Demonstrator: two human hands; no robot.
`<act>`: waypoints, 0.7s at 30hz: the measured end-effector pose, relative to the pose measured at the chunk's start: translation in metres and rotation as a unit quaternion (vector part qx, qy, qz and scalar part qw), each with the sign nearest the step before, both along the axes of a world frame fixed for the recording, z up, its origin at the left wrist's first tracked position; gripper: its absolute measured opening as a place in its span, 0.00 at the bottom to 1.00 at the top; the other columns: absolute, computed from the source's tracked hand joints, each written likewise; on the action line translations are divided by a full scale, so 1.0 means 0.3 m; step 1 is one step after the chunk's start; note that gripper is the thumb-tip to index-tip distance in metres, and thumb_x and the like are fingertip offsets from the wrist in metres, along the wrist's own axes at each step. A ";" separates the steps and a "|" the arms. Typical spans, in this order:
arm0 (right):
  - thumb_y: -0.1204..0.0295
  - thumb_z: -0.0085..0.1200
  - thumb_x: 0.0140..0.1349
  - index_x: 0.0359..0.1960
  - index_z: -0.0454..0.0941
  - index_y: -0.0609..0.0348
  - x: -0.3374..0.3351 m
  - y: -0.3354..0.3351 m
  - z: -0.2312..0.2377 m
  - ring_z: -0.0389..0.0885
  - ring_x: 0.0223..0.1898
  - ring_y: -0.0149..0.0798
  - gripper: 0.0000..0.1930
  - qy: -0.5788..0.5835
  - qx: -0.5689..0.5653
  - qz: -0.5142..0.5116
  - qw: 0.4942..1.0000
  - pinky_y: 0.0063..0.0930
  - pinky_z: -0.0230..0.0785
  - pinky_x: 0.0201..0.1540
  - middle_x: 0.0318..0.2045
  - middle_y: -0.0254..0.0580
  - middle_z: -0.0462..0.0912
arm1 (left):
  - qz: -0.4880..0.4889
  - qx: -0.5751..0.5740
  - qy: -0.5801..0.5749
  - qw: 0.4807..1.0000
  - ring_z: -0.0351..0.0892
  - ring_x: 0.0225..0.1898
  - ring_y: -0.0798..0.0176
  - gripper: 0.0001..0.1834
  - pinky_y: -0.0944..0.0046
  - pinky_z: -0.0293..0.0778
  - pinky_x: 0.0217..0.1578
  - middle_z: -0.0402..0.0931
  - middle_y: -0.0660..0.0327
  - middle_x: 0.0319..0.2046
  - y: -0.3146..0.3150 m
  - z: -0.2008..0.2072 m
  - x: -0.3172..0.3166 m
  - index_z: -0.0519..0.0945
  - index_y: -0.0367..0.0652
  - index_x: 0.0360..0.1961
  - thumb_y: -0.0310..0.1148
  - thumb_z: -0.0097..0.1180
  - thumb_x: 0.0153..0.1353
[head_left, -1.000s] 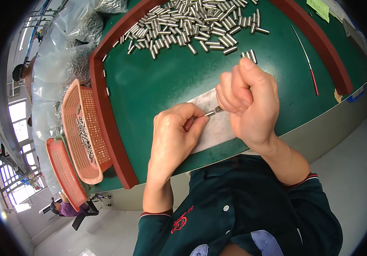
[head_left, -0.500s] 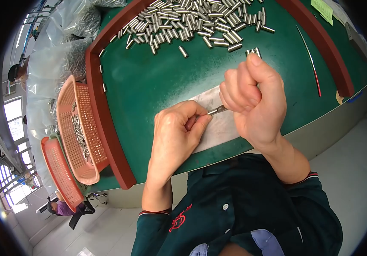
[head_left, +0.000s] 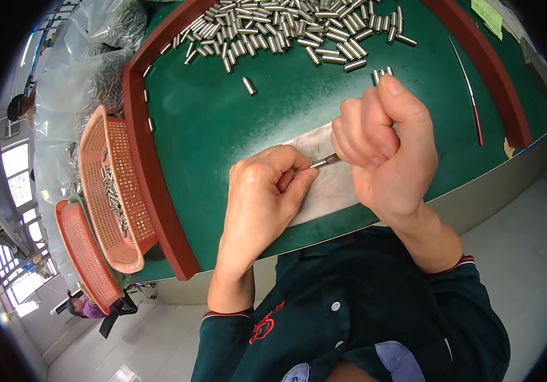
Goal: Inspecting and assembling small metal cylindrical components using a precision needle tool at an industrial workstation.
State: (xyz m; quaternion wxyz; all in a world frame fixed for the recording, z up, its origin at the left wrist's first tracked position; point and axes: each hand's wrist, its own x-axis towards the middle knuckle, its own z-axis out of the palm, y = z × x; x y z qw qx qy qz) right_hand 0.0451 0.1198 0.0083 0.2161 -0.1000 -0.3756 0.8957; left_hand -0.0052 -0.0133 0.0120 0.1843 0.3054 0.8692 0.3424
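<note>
My left hand [head_left: 264, 191] pinches a small shiny metal cylinder [head_left: 317, 165] between thumb and fingertips. My right hand [head_left: 391, 153] is a closed fist around a slim tool, whose metal shaft [head_left: 333, 158] points into the end of that cylinder. Most of the tool hides inside the fist. Both hands are above a whitish cloth or paper sheet [head_left: 324, 198] on the green tabletop [head_left: 203, 127]. A few metal cylinders [head_left: 376, 76] lie just beyond my right thumb. One lone cylinder [head_left: 248, 86] rests farther off, nearer than the pile.
Many metal cylinders [head_left: 286, 25] are heaped at the far side. Dark red rails [head_left: 143, 146] border the table. On the right lies a thin red-handled tool [head_left: 475, 118]. Orange mesh baskets [head_left: 133, 191], one holding metal parts, and clear plastic bags [head_left: 63, 102] stand left. People appear far left.
The lone cylinder has rolled left and slightly nearer. My view has shifted a little. Both hands keep nearly the same grip and place.
</note>
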 end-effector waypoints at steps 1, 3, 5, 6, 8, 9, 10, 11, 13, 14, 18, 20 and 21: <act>0.64 0.30 0.63 0.08 0.50 0.50 -0.002 0.000 0.000 0.41 0.10 0.23 0.23 -0.002 0.013 -0.001 1.000 0.20 0.37 0.13 0.06 0.27 0.51 | 0.000 0.000 -0.003 1.000 0.60 0.12 0.63 0.05 0.65 0.58 0.16 0.63 0.58 0.11 0.000 -0.003 0.000 0.74 0.36 0.19 0.21 0.59 0.42; 0.64 0.30 0.63 0.08 0.50 0.50 -0.003 -0.005 0.007 0.41 0.10 0.23 0.22 -0.013 0.023 -0.002 1.000 0.20 0.37 0.13 0.06 0.27 0.51 | 0.004 0.010 -0.016 1.000 0.60 0.13 0.64 0.05 0.66 0.58 0.16 0.64 0.58 0.12 0.000 -0.011 -0.003 0.74 0.35 0.19 0.20 0.59 0.42; 0.64 0.30 0.63 0.08 0.50 0.50 -0.002 -0.009 0.000 0.41 0.10 0.23 0.22 -0.025 0.034 -0.004 0.999 0.20 0.37 0.13 0.06 0.27 0.51 | 0.007 0.026 -0.034 0.999 0.61 0.13 0.64 0.05 0.66 0.59 0.16 0.65 0.58 0.12 0.002 -0.027 -0.004 0.74 0.35 0.19 0.20 0.58 0.42; 0.65 0.30 0.64 0.09 0.50 0.50 -0.002 -0.013 -0.004 0.42 0.10 0.23 0.22 -0.007 0.071 -0.008 0.997 0.20 0.37 0.14 0.06 0.27 0.50 | 0.012 0.040 -0.047 0.998 0.62 0.13 0.64 0.05 0.66 0.60 0.16 0.65 0.58 0.12 -0.001 -0.027 -0.005 0.74 0.35 0.19 0.20 0.58 0.41; 0.65 0.29 0.64 0.09 0.51 0.51 -0.003 -0.019 -0.006 0.42 0.10 0.23 0.22 0.006 0.108 -0.011 0.994 0.20 0.37 0.14 0.06 0.26 0.50 | 0.007 0.048 -0.051 0.998 0.63 0.13 0.64 0.05 0.66 0.60 0.16 0.66 0.58 0.12 -0.004 -0.027 -0.007 0.74 0.35 0.19 0.19 0.58 0.41; 0.65 0.29 0.65 0.09 0.51 0.51 -0.002 -0.022 -0.003 0.43 0.10 0.22 0.22 0.004 0.111 -0.008 0.994 0.20 0.37 0.14 0.07 0.26 0.50 | 0.002 0.056 -0.051 0.997 0.64 0.13 0.63 0.04 0.66 0.61 0.16 0.67 0.58 0.13 -0.004 -0.024 -0.007 0.74 0.35 0.19 0.19 0.57 0.41; 0.66 0.29 0.65 0.09 0.51 0.51 -0.002 -0.024 0.000 0.44 0.10 0.22 0.22 0.002 0.115 -0.004 0.993 0.20 0.37 0.14 0.07 0.26 0.50 | 0.005 0.055 -0.055 0.997 0.64 0.13 0.63 0.04 0.66 0.61 0.16 0.67 0.58 0.13 -0.005 -0.021 -0.008 0.74 0.35 0.19 0.19 0.57 0.41; 0.66 0.29 0.65 0.09 0.51 0.51 -0.002 -0.026 0.004 0.44 0.10 0.22 0.22 -0.002 0.113 -0.001 0.994 0.20 0.37 0.14 0.07 0.26 0.50 | 0.002 0.047 -0.053 0.997 0.65 0.13 0.62 0.05 0.66 0.61 0.17 0.67 0.57 0.13 -0.006 -0.017 -0.009 0.73 0.35 0.19 0.19 0.57 0.41; 0.66 0.30 0.66 0.09 0.52 0.51 0.001 -0.032 0.009 0.45 0.10 0.23 0.23 -0.020 0.135 -0.004 0.991 0.20 0.37 0.14 0.07 0.26 0.50 | 0.000 0.042 -0.056 0.998 0.65 0.14 0.61 0.05 0.65 0.62 0.17 0.68 0.57 0.13 -0.008 -0.018 -0.012 0.73 0.35 0.18 0.18 0.56 0.41; 0.66 0.30 0.66 0.09 0.52 0.51 -0.001 -0.035 0.009 0.45 0.10 0.23 0.23 -0.023 0.135 -0.002 0.991 0.20 0.37 0.14 0.07 0.26 0.50 | -0.010 0.042 -0.038 0.998 0.65 0.14 0.60 0.05 0.65 0.62 0.17 0.68 0.56 0.14 -0.008 -0.017 -0.014 0.72 0.35 0.18 0.18 0.56 0.41; 0.67 0.32 0.65 0.10 0.52 0.53 -0.005 -0.052 0.006 0.45 0.11 0.23 0.22 0.012 0.155 -0.001 0.988 0.21 0.38 0.16 0.08 0.26 0.50 | -0.004 0.065 -0.040 0.997 0.66 0.14 0.57 0.05 0.64 0.62 0.17 0.68 0.55 0.14 -0.007 -0.026 -0.008 0.72 0.35 0.18 0.18 0.56 0.41; 0.69 0.34 0.64 0.10 0.51 0.55 -0.004 -0.068 0.011 0.45 0.13 0.22 0.21 0.017 0.156 -0.005 0.988 0.22 0.39 0.17 0.09 0.27 0.49 | -0.008 0.071 -0.027 0.997 0.67 0.14 0.57 0.05 0.64 0.62 0.17 0.68 0.55 0.13 -0.011 -0.030 -0.002 0.72 0.35 0.18 0.18 0.56 0.41; 0.69 0.34 0.63 0.10 0.51 0.55 -0.002 -0.075 0.003 0.45 0.13 0.22 0.21 0.021 0.176 -0.018 0.984 0.22 0.39 0.17 0.09 0.27 0.49 | -0.011 0.077 -0.018 0.997 0.67 0.14 0.57 0.04 0.63 0.62 0.17 0.68 0.55 0.13 -0.011 -0.030 0.001 0.72 0.35 0.18 0.19 0.56 0.41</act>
